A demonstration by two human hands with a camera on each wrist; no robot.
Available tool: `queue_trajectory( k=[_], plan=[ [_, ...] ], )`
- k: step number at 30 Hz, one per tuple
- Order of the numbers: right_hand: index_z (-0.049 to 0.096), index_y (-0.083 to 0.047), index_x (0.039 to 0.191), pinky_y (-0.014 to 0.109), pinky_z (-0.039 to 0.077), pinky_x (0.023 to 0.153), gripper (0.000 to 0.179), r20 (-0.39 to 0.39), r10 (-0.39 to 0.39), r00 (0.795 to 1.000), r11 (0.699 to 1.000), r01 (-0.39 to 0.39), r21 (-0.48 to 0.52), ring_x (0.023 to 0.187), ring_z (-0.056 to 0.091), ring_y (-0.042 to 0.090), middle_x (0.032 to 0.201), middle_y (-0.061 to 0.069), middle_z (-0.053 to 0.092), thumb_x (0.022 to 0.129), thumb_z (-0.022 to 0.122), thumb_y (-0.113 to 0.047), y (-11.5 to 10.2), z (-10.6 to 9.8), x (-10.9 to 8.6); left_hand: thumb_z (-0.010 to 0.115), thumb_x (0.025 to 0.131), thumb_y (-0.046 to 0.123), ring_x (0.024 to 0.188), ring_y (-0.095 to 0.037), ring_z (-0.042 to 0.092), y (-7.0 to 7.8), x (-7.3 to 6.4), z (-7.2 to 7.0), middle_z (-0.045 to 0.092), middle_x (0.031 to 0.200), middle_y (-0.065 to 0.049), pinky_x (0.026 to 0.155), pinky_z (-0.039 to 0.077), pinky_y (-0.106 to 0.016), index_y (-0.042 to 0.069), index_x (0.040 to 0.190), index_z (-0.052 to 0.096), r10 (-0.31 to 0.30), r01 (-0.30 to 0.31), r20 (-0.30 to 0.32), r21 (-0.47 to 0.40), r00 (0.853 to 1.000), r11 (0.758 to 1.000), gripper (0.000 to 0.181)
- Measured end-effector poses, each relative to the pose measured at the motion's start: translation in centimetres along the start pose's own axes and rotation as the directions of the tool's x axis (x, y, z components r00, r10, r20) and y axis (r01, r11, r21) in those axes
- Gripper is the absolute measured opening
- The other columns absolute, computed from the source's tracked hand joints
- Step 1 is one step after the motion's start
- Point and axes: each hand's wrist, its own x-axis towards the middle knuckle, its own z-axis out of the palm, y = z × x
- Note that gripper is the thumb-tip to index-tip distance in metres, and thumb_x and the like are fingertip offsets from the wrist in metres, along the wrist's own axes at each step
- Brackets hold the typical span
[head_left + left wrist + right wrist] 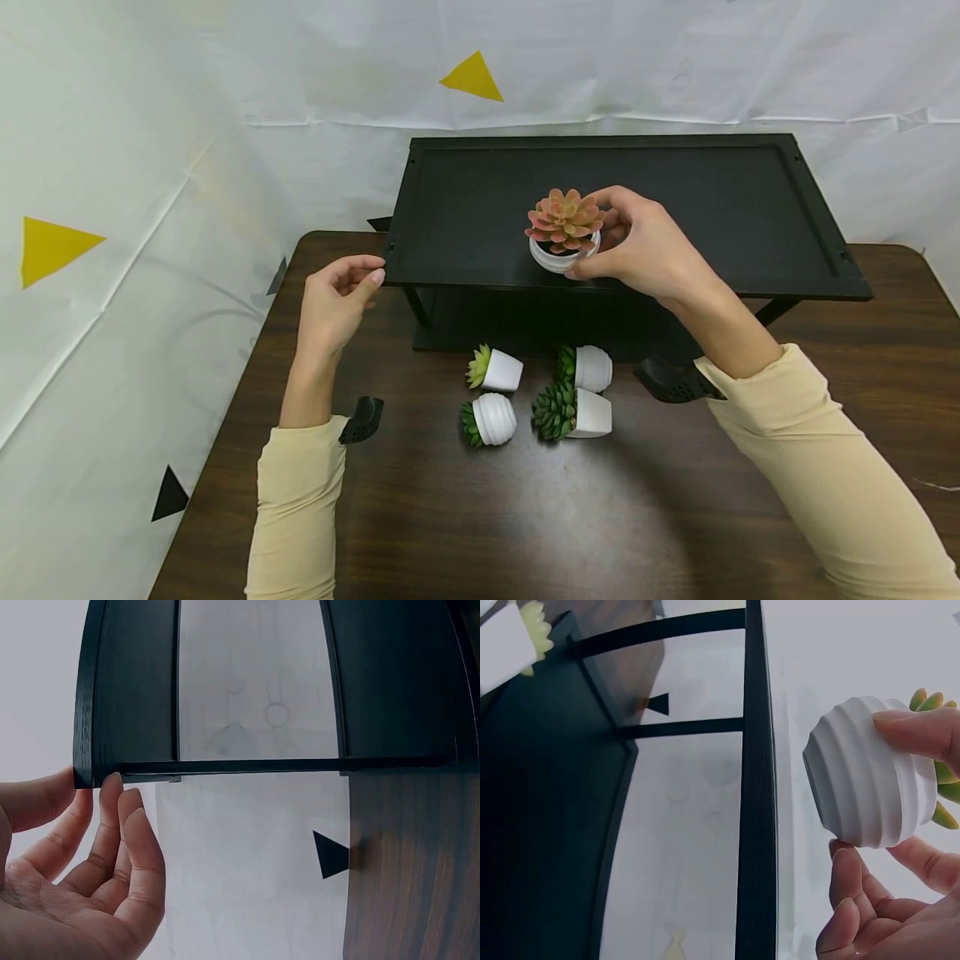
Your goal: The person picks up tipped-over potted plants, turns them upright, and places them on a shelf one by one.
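Note:
My right hand (652,246) grips a small potted succulent (564,223) with pinkish-orange leaves. It is held upright over the front part of a black two-tier shelf's top board (697,208). In the right wrist view its white ribbed pot (866,776) sits between thumb and fingers, with the underside apart from the board. At the board's front left corner, my left hand (333,304) pinches the edge. The left wrist view shows the thumb and fingertips (112,784) at that corner (86,761).
Several succulents in white pots lie on their sides before the shelf: one lime-green (501,371), one in a ribbed pot (495,419), and dark green ones (592,414) to the right. The lower tier (517,321) is just above the brown table (420,517). White sheeting (337,75) hangs behind.

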Motion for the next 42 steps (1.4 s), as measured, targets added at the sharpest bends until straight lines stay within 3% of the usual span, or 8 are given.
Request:
queue_trajectory(
  k=[5, 11, 24, 32, 42],
  plan=[
    [0.045, -0.003, 0.124, 0.027, 0.045, 0.068, 0.061, 0.016, 0.01, 1.0, 1.0, -0.009, -0.008, 0.08, 0.057, 0.02, 0.097, 0.012, 0.058, 0.071, 0.076, -0.003, -0.3, 0.5, 0.8, 0.059, 0.09, 0.015, 0.08, -0.023, 0.056, 0.0, 0.0, 0.0, 0.057, 0.085, -0.004, 0.067, 0.047, -0.022, 0.001, 0.109, 0.063, -0.001, 0.001, -0.004, -0.004, 1.0, 1.0, 0.024],
    [0.044, -0.004, 0.124, 0.031, 0.044, 0.072, 0.061, 0.04, 0.01, 0.999, 1.0, -0.01, 0.007, 0.083, 0.058, 0.022, 0.099, 0.014, 0.058, 0.071, 0.074, 0.0, -0.3, 1.1, 1.8, 0.059, 0.09, 0.016, 0.084, -0.029, 0.055, 0.0, -0.1, 0.0, 0.057, 0.086, -0.004, 0.067, 0.047, -0.022, 0.001, 0.109, 0.063, -0.005, 0.005, -0.004, -0.004, 1.0, 1.0, 0.024],
    [0.046, -0.002, 0.124, 0.031, 0.042, 0.07, 0.06, 0.08, -0.012, 0.997, 1.0, 0.01, 0.024, 0.083, 0.056, 0.025, 0.096, 0.014, 0.057, 0.07, 0.074, -0.001, -0.5, 2.2, 3.2, 0.059, 0.09, 0.017, 0.078, -0.015, 0.055, 0.0, 0.0, 0.1, 0.058, 0.092, -0.012, 0.069, 0.048, -0.024, 0.002, 0.11, 0.062, -0.014, 0.014, 0.002, 0.003, 1.0, 1.0, 0.025],
    [0.046, -0.003, 0.125, 0.031, 0.041, 0.068, 0.063, 0.108, -0.008, 0.994, 0.999, 0.004, 0.034, 0.084, 0.054, 0.024, 0.097, 0.015, 0.057, 0.069, 0.075, 0.0, -0.9, 3.1, 4.2, 0.059, 0.09, 0.017, 0.08, -0.02, 0.056, 0.1, 0.0, 0.1, 0.058, 0.088, -0.005, 0.068, 0.047, -0.023, 0.002, 0.11, 0.062, -0.015, 0.015, -0.006, 0.007, 1.0, 1.0, 0.025],
    [0.045, -0.003, 0.125, 0.032, 0.041, 0.071, 0.065, 0.142, -0.039, 0.989, 0.998, 0.031, 0.059, 0.084, 0.053, 0.025, 0.098, 0.016, 0.056, 0.068, 0.076, 0.0, -1.5, 4.5, 5.0, 0.059, 0.09, 0.017, 0.077, -0.013, 0.055, 0.2, 0.0, 0.1, 0.058, 0.093, -0.013, 0.068, 0.047, -0.023, 0.002, 0.11, 0.062, -0.028, 0.028, -0.012, 0.007, 1.0, 1.0, 0.025]
  ],
)
